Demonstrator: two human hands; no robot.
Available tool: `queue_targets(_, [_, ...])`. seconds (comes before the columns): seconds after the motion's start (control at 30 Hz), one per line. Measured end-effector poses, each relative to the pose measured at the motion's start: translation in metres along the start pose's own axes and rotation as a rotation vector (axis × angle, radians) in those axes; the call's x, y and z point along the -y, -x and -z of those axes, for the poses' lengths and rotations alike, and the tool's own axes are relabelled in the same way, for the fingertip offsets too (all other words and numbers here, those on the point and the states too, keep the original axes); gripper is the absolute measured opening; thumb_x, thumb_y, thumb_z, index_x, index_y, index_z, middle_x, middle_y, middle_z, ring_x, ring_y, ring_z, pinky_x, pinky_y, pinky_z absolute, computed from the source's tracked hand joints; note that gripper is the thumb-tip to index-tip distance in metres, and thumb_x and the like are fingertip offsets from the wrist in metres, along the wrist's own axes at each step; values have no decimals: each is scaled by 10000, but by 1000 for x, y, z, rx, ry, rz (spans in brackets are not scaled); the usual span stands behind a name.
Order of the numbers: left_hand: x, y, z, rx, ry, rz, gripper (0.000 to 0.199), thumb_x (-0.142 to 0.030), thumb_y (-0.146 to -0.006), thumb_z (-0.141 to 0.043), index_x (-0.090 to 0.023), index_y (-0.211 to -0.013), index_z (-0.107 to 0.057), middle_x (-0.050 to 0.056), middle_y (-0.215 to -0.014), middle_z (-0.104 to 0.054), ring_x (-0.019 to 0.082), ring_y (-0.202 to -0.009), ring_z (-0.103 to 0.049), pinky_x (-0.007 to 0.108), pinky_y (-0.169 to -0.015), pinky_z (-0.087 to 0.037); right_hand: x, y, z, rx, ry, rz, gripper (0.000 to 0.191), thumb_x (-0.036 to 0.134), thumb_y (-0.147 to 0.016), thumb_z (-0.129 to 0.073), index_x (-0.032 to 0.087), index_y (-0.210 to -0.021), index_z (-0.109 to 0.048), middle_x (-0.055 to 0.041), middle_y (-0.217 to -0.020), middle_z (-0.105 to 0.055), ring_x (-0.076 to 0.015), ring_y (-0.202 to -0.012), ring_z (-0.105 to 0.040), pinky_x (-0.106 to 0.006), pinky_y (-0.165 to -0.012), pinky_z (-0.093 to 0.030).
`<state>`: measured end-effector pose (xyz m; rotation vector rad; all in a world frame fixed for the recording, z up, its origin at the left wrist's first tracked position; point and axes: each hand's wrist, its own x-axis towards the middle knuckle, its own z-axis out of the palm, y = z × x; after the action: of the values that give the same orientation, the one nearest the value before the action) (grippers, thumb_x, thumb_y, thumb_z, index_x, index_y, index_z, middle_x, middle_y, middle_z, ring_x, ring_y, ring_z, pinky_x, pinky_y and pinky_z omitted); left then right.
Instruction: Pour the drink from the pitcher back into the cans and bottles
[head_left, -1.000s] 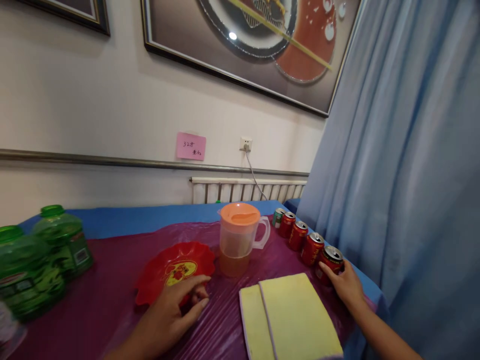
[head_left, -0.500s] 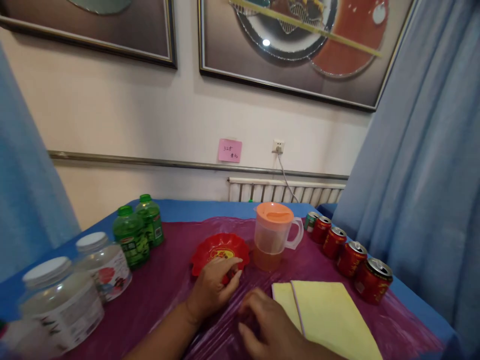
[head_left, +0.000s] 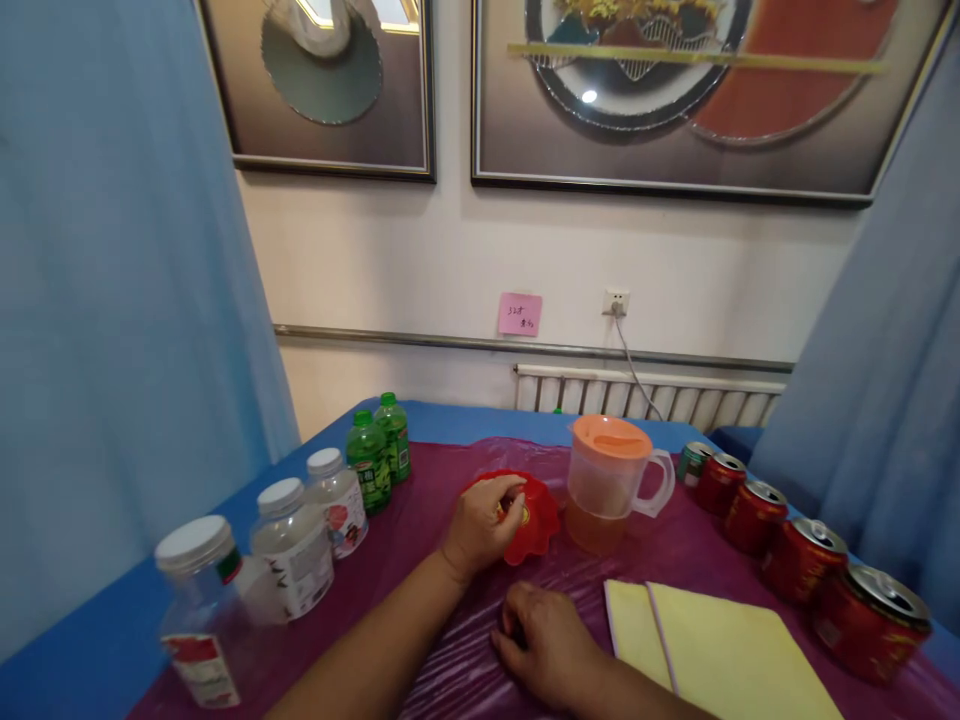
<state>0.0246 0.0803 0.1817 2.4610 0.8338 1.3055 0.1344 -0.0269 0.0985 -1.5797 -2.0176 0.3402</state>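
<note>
The red dish [head_left: 541, 512] is set left of the jug [head_left: 598, 492], partly hidden by the left hand [head_left: 480, 527], the nearer; the right hand [head_left: 551, 640] is curled too; whether either is filled cannot be told.

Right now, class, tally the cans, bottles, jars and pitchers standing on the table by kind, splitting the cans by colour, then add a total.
Red cans: 4
Green can: 1
Green bottles: 2
White-lidded jars: 3
Pitcher: 1
Total: 11

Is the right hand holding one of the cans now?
No, the right hand is over the purple sheet, well apart from the cans at the right.
</note>
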Motion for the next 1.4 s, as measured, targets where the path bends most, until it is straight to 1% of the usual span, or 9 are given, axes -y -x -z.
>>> queue_targets(0.53, [38,-28,11,-129,167,360,222,-220,-795,-550,-137,-952,-683,61,-823,-754,163,-710,-697,257,-651,-535,-1,2,-4,16,27,2,70,179,-796,-633,219,-790,-576,-2,-792,-669,-164,-720,-614,-256,-629,-336])
queue_targets(0.7, [41,-27,21,-79,159,409,169,-202,-755,-577,-137,-866,-686,36,-717,-735,165,-653,-683,261,-619,-530,-2,3,-4,18,4,4,56,185,-817,-607,216,-786,-572,2,-787,-656,-151,-710,-596,-250,-622,-329])
queue_targets(0.83, [6,7,40,-28,155,376,189,-227,-787,-604,-168,-941,-697,39,-830,-762,171,-742,-708,272,-688,-557,-2,5,-3,26,-3,19,66,171,-836,-580,215,-791,-563,4,-780,-643,-148,-704,-587,-252,-625,-324])
queue_targets(0.9, [-19,39,57,-45,83,252,243,-240,-835,-600,-197,-1062,-677,45,-954,-760,173,-828,-710,292,-769,-566,-3,7,-2,19,-2,31,78,161,-845,-568,215,-791,-552,3,-781,-637,-151,-701,-584,-256,-626,-322])
queue_targets(1.03, [-48,104,106,-368,-304,37,348,-239,-858,-640,-243,-1204,-600,52,-1096,-702,207,-992,-673,362,-917,-547,-2,12,0,8,-45,63,97,172,-879,-545,216,-794,-524,-3,-801,-625,-157,-715,-586,-259,-635,-340])
queue_targets(1.13, [-41,132,143,-706,-629,239,570,-422,-800,-696,-183,-1295,-546,128,-1263,-613,323,-1206,-568,515,-1078,-439,-1,15,3,-30,-118,84,123,219,-924,-517,217,-804,-495,-3,-804,-596,-153,-721,-579,-257,-649,-366])
queue_targets(1.2, [-29,141,161,-792,-690,446,804,-555,-756,-675,-132,-1403,-452,176,-1417,-507,385,-1320,-474,562,-1120,-384,-1,16,4,-64,-160,101,144,238,-944,-497,219,-802,-476,1,-791,-574,-149,-710,-566,-257,-654,-377])
queue_targets(1.3, [-7,149,176,-761,-634,737,1048,-697,-666,-644,-97,-1475,-353,216,-1484,-446,437,-1334,-456,587,-1094,-398,-1,17,5,-101,-205,123,157,245,-954,-486,222,-800,-463,5,-780,-556,-145,-700,-551,-253,-649,-386])
queue_targets(1.4, [8,156,179,-659,-532,896,1121,-754,-598,-625,-75,-1450,-361,235,-1391,-526,440,-1277,-513,571,-1047,-436,-4,15,4,-109,-237,127,155,236,-944,-499,223,-794,-463,7,-774,-553,-143,-699,-544,-248,-648,-392])
